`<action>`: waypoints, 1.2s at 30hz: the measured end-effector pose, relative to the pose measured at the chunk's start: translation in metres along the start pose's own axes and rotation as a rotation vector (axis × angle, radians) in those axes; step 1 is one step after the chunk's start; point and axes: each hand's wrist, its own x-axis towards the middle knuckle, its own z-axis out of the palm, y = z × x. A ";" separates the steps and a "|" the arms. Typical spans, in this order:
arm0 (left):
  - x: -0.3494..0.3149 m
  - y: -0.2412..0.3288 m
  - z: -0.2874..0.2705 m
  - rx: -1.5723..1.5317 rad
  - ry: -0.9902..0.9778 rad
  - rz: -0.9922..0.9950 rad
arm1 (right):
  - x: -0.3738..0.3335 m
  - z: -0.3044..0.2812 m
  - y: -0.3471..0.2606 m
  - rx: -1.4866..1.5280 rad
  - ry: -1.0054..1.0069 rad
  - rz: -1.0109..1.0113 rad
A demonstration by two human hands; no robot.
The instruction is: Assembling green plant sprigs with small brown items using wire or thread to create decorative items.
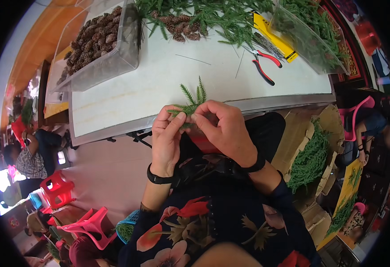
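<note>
Both hands meet just in front of the table's near edge, over my lap. Between them is a small green artificial pine sprig (190, 103), its needled tips fanning upward. My left hand (168, 133) pinches its lower left side between thumb and fingers. Closed on the sprig's base from the right is my right hand (224, 129), thumb and forefinger together. The exact spot where the fingertips meet is partly hidden. On the white table (159, 84) beyond lie red-and-black pliers (264, 66), jaws toward the far side, and a few thin wires (193, 59).
A clear bin of pinecones (94, 40) stands at the far left. Loose pinecones (181, 29) and green sprigs (204, 13) cover the far side. Another clear bin (310, 44) holds greenery at right, beside a yellow package (275, 38). A cardboard box (293, 147) of greenery sits right of me.
</note>
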 end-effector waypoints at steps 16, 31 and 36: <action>-0.002 -0.007 0.014 0.026 0.061 0.022 | -0.016 0.017 0.011 -0.284 0.164 -0.261; -0.003 -0.005 0.015 0.133 -0.020 0.054 | -0.018 0.002 0.011 0.057 0.049 -0.156; -0.012 -0.012 0.027 0.242 0.048 0.176 | -0.020 0.005 0.013 0.111 0.094 -0.173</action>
